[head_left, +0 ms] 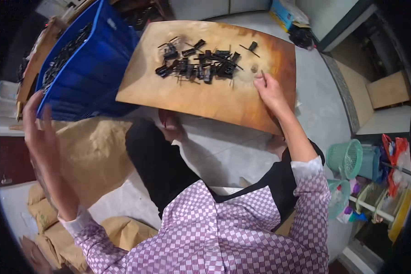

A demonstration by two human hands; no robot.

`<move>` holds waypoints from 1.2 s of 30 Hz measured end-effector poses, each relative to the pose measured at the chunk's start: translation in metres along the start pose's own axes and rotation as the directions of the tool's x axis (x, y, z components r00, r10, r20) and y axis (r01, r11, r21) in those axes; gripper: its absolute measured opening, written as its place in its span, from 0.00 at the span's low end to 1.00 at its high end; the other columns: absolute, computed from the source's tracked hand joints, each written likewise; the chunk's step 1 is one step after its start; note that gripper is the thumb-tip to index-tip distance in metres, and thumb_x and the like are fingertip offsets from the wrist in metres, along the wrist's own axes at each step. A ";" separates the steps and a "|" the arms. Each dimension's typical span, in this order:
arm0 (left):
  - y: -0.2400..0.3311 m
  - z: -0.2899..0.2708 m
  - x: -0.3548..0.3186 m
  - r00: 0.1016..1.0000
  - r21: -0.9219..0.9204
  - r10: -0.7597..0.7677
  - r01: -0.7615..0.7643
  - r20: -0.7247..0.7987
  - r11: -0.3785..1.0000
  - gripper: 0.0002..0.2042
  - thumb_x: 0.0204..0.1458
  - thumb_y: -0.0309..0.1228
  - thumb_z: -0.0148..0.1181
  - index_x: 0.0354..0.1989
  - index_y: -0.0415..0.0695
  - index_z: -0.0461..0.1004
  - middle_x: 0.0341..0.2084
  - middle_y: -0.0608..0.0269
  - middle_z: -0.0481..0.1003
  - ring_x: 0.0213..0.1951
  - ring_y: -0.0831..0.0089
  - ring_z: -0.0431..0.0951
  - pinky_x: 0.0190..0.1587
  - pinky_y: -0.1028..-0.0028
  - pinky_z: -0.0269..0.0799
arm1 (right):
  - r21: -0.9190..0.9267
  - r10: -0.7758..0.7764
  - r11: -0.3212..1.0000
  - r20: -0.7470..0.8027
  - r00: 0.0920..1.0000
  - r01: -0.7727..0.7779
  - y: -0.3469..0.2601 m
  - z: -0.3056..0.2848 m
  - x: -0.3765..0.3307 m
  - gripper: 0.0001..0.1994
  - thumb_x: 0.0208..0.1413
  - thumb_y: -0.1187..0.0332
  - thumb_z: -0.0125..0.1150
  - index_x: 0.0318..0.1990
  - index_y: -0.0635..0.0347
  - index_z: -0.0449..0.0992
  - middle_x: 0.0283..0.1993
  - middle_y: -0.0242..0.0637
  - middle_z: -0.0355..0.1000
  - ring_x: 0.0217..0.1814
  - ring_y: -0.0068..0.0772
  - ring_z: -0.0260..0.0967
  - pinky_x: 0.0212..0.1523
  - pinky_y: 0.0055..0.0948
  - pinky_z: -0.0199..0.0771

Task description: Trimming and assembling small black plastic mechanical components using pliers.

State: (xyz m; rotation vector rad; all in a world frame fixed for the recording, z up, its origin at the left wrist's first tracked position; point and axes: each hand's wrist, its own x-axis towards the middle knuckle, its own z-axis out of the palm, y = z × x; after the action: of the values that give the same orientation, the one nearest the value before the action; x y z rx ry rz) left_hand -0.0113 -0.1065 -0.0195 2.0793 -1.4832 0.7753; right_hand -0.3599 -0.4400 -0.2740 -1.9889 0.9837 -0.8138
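Several small black parts (208, 69) lie in a loose heap about the middle of the desk (192, 98), while a lone black part (252, 46) sits apart, toward the far right corner. The right hand (273, 93), inside the right edge, appears to pinch a thin dark strip (263, 78) between thumb and finger; a loose grip could let such a slim piece slip. No raised lip shows on the desk, so a sweep of that forearm, which crosses near the near right corner, might push pieces onto the floor. The heap's thin ends cross one another, and lifting one part could drag others along. The left hand (40, 132) is blurred, its fingers parted and holding nothing visible, just beside the blue bin (91, 71) off the desk's left edge; catching the rim might spill the dark strips (66, 57) heaped inside. At the right, a green basket (345, 157) stands beside a teal bin (370, 164), contents unclear. Brown sacks (45, 214) rest at lower left; what they hold cannot be told.
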 end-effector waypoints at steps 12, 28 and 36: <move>0.176 0.242 -0.011 0.640 -0.641 0.063 0.767 0.766 -0.004 0.10 0.53 0.30 0.54 0.43 0.43 0.70 0.33 0.65 0.75 0.29 0.79 0.75 0.29 0.79 0.68 | -0.655 -0.036 0.754 0.023 0.999 0.043 0.012 0.014 0.106 0.13 0.50 0.65 0.51 0.41 0.60 0.71 0.29 0.53 0.72 0.34 0.54 0.71 0.34 0.43 0.69; 0.213 0.267 -0.023 0.530 -0.176 0.349 0.708 0.773 -0.684 0.19 0.53 0.32 0.55 0.51 0.39 0.64 0.36 0.56 0.75 0.34 0.70 0.79 0.30 0.83 0.75 | -0.121 -0.107 0.987 0.016 0.994 0.108 -0.087 0.018 -0.033 0.08 0.54 0.74 0.50 0.41 0.63 0.68 0.27 0.46 0.70 0.28 0.40 0.70 0.28 0.31 0.68; 0.220 0.264 -0.030 0.563 -0.200 0.356 0.699 0.746 -0.687 0.19 0.51 0.25 0.57 0.51 0.39 0.63 0.35 0.55 0.75 0.33 0.70 0.79 0.30 0.82 0.77 | -0.010 -0.139 0.990 -0.057 0.989 0.139 -0.072 0.026 -0.042 0.15 0.51 0.77 0.51 0.48 0.63 0.66 0.31 0.50 0.70 0.32 0.47 0.71 0.33 0.35 0.69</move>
State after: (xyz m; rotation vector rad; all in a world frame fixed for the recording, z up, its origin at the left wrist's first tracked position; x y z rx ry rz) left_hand -0.1817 -0.3271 -0.2220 0.6030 -0.4132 -1.6170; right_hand -0.3348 -0.3657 -0.2356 -2.0675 0.8882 -0.9491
